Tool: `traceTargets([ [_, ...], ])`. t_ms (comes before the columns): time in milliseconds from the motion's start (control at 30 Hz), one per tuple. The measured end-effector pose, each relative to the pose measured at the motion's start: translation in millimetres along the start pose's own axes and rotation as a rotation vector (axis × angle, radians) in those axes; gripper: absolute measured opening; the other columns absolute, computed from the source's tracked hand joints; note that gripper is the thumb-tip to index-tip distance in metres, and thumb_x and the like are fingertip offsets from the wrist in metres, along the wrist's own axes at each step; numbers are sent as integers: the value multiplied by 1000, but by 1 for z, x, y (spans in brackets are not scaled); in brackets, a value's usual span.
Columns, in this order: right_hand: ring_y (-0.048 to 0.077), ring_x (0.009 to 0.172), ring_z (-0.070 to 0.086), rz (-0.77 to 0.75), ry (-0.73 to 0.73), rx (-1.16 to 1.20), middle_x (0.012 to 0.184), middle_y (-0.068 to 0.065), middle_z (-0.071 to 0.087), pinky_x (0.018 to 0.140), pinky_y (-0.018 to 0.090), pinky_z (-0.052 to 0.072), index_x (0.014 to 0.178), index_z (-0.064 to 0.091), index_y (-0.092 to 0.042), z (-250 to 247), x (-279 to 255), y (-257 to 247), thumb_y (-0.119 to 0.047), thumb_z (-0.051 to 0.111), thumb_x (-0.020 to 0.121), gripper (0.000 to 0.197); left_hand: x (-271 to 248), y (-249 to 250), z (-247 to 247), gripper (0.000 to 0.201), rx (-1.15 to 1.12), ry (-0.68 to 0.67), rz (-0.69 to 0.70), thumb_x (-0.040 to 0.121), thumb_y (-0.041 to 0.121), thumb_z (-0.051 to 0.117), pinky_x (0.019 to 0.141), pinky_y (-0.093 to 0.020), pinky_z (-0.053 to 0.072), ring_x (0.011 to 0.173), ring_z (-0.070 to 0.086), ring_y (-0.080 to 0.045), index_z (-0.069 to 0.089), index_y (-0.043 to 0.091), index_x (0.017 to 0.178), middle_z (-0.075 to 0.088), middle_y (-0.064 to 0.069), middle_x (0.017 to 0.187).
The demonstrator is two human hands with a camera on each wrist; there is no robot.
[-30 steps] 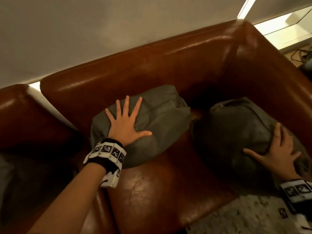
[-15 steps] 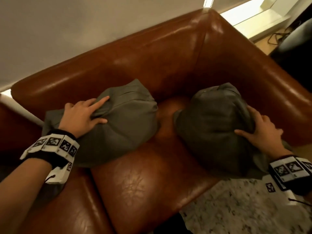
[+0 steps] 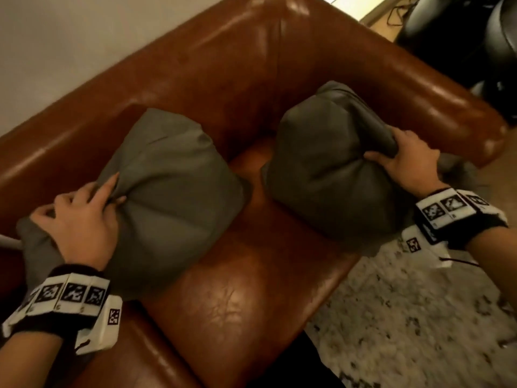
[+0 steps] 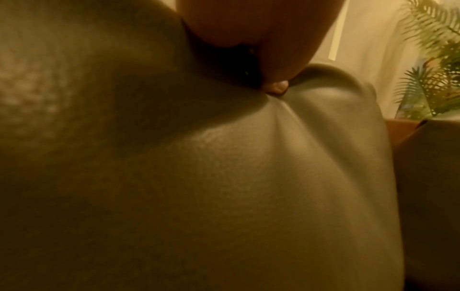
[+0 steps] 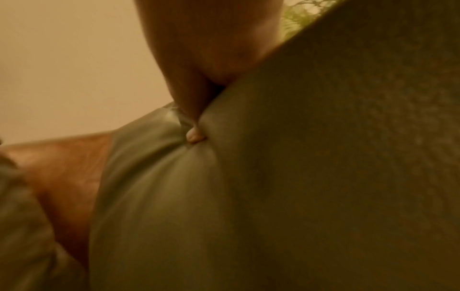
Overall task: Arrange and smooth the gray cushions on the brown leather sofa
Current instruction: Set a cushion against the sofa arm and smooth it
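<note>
Two gray cushions lie on the brown leather sofa (image 3: 246, 298). My left hand (image 3: 84, 217) grips the outer edge of the left cushion (image 3: 173, 191), with the fabric bunched between thumb and fingers. My right hand (image 3: 402, 161) grips the outer edge of the right cushion (image 3: 324, 169) the same way, by the sofa's right arm (image 3: 436, 107). In the left wrist view a thumb presses a crease into the left cushion (image 4: 273, 187). The right wrist view likewise shows a thumb dug into the right cushion (image 5: 248, 196).
A bare strip of seat lies between the cushions. The sofa back (image 3: 212, 65) runs along a pale wall. A speckled rug (image 3: 414, 326) lies at the lower right. A dark chair (image 3: 470, 37) stands beyond the sofa's right arm. A fern-like plant (image 4: 433, 59) shows behind.
Both hands went from lying flat on the cushions to gripping their outer edges. The cushions now stand plumped and pulled slightly apart, and my view has shifted left.
</note>
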State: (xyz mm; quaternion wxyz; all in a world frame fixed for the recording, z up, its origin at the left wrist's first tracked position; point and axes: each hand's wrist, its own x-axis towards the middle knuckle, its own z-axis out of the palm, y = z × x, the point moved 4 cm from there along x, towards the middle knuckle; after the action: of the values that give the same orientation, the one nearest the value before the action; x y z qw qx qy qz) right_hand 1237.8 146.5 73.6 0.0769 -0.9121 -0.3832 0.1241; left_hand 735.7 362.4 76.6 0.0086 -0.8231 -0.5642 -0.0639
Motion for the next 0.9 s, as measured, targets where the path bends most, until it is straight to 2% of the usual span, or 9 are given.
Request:
traceTargets([
  [100, 45, 144, 7, 65, -28, -202, 158, 16, 12, 106, 74, 2, 152, 9, -32, 18, -16, -13, -59, 62, 79, 94, 6, 17, 17, 51, 4, -153, -76, 94, 31, 53, 99, -77, 15, 133, 28, -43, 37, 33, 141, 34, -18, 147],
  [200, 40, 145, 6, -204, 267, -302, 157, 15, 17, 106, 74, 3, 151, 17, -29, 42, -71, -44, -36, 63, 85, 81, 1, 41, 11, 68, -86, 3, -43, 91, 13, 53, 104, -75, 4, 144, 7, -41, 21, 35, 147, 15, -16, 156],
  [300, 39, 143, 16, -484, 298, -330, 155, 10, 22, 105, 75, 7, 148, 24, -35, 103, -157, -52, -43, 60, 83, 74, -29, 115, 6, 61, -248, 191, 478, 89, 15, 53, 112, -64, 11, 141, 18, -38, 30, 29, 144, 24, -17, 151],
  [367, 40, 144, 13, -568, 138, -461, 160, 9, 10, 103, 77, 5, 148, 22, -39, 147, -188, -32, -54, 72, 69, 94, -50, 171, 33, 67, -274, 94, 804, 87, 32, 57, 112, -60, 13, 142, 17, -37, 23, 38, 145, 21, -14, 152],
  [433, 35, 147, 4, -581, 25, -529, 161, 4, -3, 102, 78, 6, 149, 14, -41, 169, -174, -2, -51, 84, 53, 120, -55, 220, 76, 93, -156, -52, 959, 77, 49, 65, 110, -66, 9, 145, 1, -39, 5, 42, 148, 0, -11, 158],
  [567, 29, 140, 13, -613, 1, -558, 160, 2, -16, 84, 74, 37, 149, -6, -40, 156, -82, 48, -51, 88, 43, 143, -1, 309, 149, 136, 9, -141, 959, 49, 65, 76, 99, -76, 0, 138, -10, -47, -19, 43, 144, -23, -13, 152],
  [700, 32, 128, 25, -615, -156, -571, 157, 8, -1, 60, 61, 51, 148, -3, -41, 151, -19, 64, -74, 75, 43, 135, 65, 368, 169, 123, -41, -96, 984, 35, 52, 88, 87, -84, 16, 127, 17, -65, 26, 38, 141, 9, -23, 153],
  [800, 28, 130, 18, -639, -189, -525, 153, 4, 3, 53, 49, 54, 149, -13, -33, 151, -7, 64, -78, 71, 45, 141, 62, 357, 183, 109, -100, 104, 1040, 51, 46, 84, 93, -82, 7, 139, -9, -53, 22, 43, 141, -9, -14, 158],
  [900, 22, 137, 6, -693, -156, -548, 159, 7, -17, 56, 43, 57, 150, -11, -31, 158, -9, 70, -77, 67, 54, 132, 62, 365, 186, 97, -140, 49, 955, 68, 45, 75, 99, -78, 5, 139, -16, -49, 14, 37, 144, -13, -16, 156],
])
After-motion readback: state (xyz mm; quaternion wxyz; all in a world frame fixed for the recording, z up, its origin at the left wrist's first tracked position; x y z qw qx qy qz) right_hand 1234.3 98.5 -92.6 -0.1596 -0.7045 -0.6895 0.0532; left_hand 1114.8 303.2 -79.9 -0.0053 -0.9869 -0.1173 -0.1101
